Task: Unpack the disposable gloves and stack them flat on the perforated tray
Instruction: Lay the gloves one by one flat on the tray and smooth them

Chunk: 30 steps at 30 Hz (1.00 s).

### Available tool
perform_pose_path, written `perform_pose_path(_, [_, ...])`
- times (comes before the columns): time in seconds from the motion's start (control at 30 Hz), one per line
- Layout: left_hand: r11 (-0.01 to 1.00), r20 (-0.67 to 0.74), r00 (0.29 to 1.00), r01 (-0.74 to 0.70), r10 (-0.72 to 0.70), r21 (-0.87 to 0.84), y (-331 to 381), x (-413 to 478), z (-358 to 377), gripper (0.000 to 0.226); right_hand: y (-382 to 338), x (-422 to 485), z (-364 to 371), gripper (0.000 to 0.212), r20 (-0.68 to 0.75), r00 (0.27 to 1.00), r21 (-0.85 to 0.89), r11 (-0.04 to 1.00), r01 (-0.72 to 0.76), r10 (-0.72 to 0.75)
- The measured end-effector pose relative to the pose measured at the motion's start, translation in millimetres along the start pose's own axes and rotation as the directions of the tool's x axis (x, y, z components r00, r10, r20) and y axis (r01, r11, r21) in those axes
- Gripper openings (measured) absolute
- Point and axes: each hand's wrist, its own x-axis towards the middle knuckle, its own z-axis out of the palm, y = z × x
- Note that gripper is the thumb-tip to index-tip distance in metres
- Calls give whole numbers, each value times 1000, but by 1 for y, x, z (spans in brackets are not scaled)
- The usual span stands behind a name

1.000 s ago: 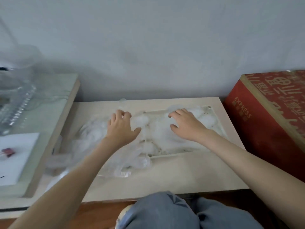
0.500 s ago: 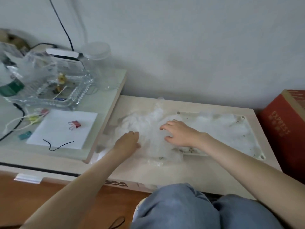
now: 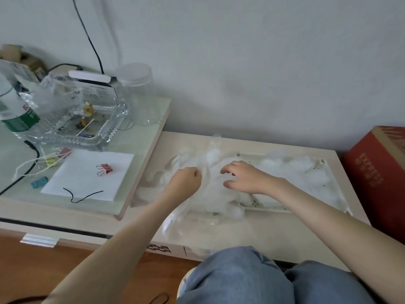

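so the left hand pinches one crinkly glove past the perforated tray's left edge, probably peeling it free, while the right hand, fingers spread, pins the pile.

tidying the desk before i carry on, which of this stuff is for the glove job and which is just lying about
For the job: gloves, heaped loose; perforated tray under them; left hand gripping the gloves; right hand resting on the heap.

Lying about: glass dish; pink binder clip; clear jar; green-labelled bottle; red box.
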Motion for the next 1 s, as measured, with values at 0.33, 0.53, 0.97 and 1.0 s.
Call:
perform_pose_path(0.33, [988,-39,987,152,-153,-29,6,-7,18,60,5,-6,-4,30,-91,958,526,830,-185,271])
perform_pose_path(0.53, [913,60,957,250,-284,322,-35,-1,19,39,-2,-3,4,46,-206,949,295,940,-171,237])
perform_pose_path(0.97, [994,-389,921,-73,37,-78,2,-10,-4,8,-2,0,12,37,-222,965,427,903,-35,143])
perform_pose_path(1.0, [971,-373,927,-117,31,-210,10,-14,-8,7,-1,1,11,38,-201,957,570,820,-61,211])
